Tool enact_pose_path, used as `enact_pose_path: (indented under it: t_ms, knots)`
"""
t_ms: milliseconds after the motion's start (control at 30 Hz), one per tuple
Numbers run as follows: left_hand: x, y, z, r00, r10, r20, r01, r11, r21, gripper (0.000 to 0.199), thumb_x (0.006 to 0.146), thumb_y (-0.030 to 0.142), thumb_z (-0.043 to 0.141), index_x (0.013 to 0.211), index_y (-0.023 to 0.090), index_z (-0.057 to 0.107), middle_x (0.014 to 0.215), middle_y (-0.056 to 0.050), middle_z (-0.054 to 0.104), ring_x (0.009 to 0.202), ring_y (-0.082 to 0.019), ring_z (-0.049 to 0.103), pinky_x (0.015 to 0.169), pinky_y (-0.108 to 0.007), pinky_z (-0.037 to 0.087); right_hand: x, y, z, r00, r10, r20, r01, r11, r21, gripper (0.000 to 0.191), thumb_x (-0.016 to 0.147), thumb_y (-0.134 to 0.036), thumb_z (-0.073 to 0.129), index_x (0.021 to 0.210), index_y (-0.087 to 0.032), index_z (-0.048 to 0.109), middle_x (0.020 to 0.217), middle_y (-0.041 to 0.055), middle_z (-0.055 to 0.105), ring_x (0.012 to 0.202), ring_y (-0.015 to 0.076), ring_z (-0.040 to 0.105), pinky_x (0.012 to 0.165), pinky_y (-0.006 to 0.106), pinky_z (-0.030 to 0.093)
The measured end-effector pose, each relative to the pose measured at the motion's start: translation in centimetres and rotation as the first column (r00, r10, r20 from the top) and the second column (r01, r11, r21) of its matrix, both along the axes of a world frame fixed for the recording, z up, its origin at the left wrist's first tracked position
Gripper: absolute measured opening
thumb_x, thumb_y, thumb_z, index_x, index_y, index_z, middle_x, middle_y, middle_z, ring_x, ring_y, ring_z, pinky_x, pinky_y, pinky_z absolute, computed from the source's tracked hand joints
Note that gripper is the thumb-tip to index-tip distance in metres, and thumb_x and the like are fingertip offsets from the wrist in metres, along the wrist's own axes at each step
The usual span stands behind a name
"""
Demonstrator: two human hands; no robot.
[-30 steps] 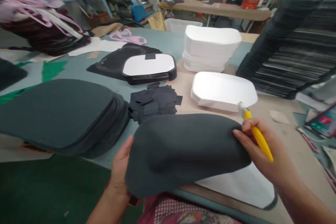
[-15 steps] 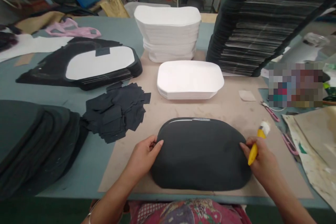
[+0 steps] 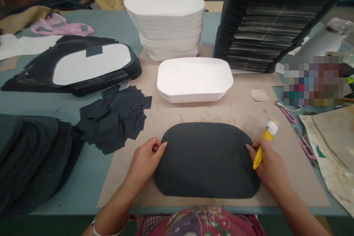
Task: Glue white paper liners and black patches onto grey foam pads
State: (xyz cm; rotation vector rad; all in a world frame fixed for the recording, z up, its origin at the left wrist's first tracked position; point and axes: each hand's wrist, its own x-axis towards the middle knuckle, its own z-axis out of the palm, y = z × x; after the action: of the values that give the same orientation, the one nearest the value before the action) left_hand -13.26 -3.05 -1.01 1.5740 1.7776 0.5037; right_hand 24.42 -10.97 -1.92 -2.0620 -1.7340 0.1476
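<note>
- Head view: a dark panel [image 3: 206, 158] lies flat on a brown sheet [image 3: 221, 112], between the fingers of both hands.
- The left hand [image 3: 146, 156] pinches the panel's upper left edge between thumb and forefinger, with its other fingers curled in.
- The right hand [image 3: 269, 162] has thumb and forefinger at the panel's right edge, and its closed grip also holds a brush [image 3: 267, 135], the yellow handle slanting through the fingers, pale bristles pointing away beyond them.
- Beyond the right fingers, at the far right, is a pale jar [image 3: 318, 42] with a clear top; it looks tilted, and its contents cannot be made out.
- Right of the right fingers lie pink-handled scissors [image 3: 306, 147].
- Straight ahead, beyond and between both sets of fingers, is a low white stack [image 3: 195, 77], with a taller white stack [image 3: 168, 22] behind it.
- Beyond the right fingers rises a tall black stack [image 3: 262, 25].
- Beyond and left of the left fingers is a loose heap of dark patches [image 3: 113, 118]; farther that way, a white-topped dark stack [image 3: 95, 64] carries one dark patch.
- Well left of the left fingers sits a pile of dark pieces [image 3: 30, 158].
</note>
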Motion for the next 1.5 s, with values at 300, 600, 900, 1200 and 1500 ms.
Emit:
enact_pose_path:
  t_ms: [300, 600, 900, 1200, 1500]
  knots:
    - [-0.2, -0.5, 0.2, 0.994, -0.026, -0.108, 0.029, 0.999, 0.022, 0.036, 0.09, 0.054, 0.056, 0.074, 0.022, 0.055, 0.058, 0.004, 0.054, 0.056, -0.016, 0.053, 0.058, -0.027, 0.038, 0.0, 0.3, 0.0, 0.997, -0.035, 0.072, 0.037, 0.999, -0.022, 0.031, 0.099, -0.055, 0.047, 0.095, -0.024, 0.05, 0.082, 0.0062, 0.066, 0.063, 0.0239, 0.065, 0.055, 0.032, 0.045]
    - [0.4, -4.0, 3.1, 0.856, 0.243, 0.456, -0.193, 0.969, -0.155, 0.06, 0.091, 0.055, 0.059, 0.137, 0.016, 0.052, 0.146, -0.017, 0.056, 0.137, -0.027, 0.054, 0.116, -0.043, 0.042, -1.5, -2.2, 2.7, 0.931, -0.079, -0.357, 0.066, 0.997, -0.049, 0.028, 0.097, -0.052, 0.054, 0.099, -0.027, 0.043, 0.135, 0.0159, 0.065, 0.123, 0.028, 0.066, 0.088, 0.04, 0.059]
    - [-0.7, -3.2, 3.9, 0.882, 0.186, 0.432, -0.145, 0.981, -0.127, 0.062, 0.091, 0.057, 0.057, 0.136, 0.013, 0.052, 0.145, -0.02, 0.057, 0.134, -0.03, 0.056, 0.117, -0.051, 0.042, -0.6, -2.0, 5.1, 0.981, 0.042, -0.19, -0.051, 0.998, -0.039, 0.023, 0.102, -0.047, 0.047, 0.11, -0.027, 0.056, 0.123, 0.0092, 0.072, 0.101, 0.025, 0.075, 0.074, 0.031, 0.061]
    - [5.9, 6.7, 6.0, 0.864, -0.453, -0.22, 0.497, 0.691, 0.526, 0.037, 0.101, 0.025, 0.045, 0.132, 0.011, 0.059, 0.149, -0.016, 0.055, 0.147, -0.026, 0.042, 0.121, -0.044, 0.038, -4.6, 16.2, 15.6, 0.861, 0.415, -0.294, -0.355, 0.905, 0.235, 0.035, 0.1, -0.053, 0.051, 0.096, -0.024, 0.07, 0.088, 0.0063, 0.073, 0.083, 0.0213, 0.071, 0.078, 0.033, 0.055]
    - [12.4, 10.5, 3.9, 0.773, -0.272, -0.573, 0.587, 0.651, 0.482, 0.044, 0.101, 0.032, 0.052, 0.14, 0.012, 0.055, 0.142, -0.018, 0.058, 0.137, -0.037, 0.05, 0.113, -0.056, 0.041, -17.4, 27.6, 16.2, 0.559, 0.656, -0.507, -0.767, 0.641, -0.017, 0.041, 0.092, -0.053, 0.064, 0.073, -0.017, 0.066, 0.056, -0.0009, 0.061, 0.051, 0.0105, 0.055, 0.054, 0.023, 0.045]
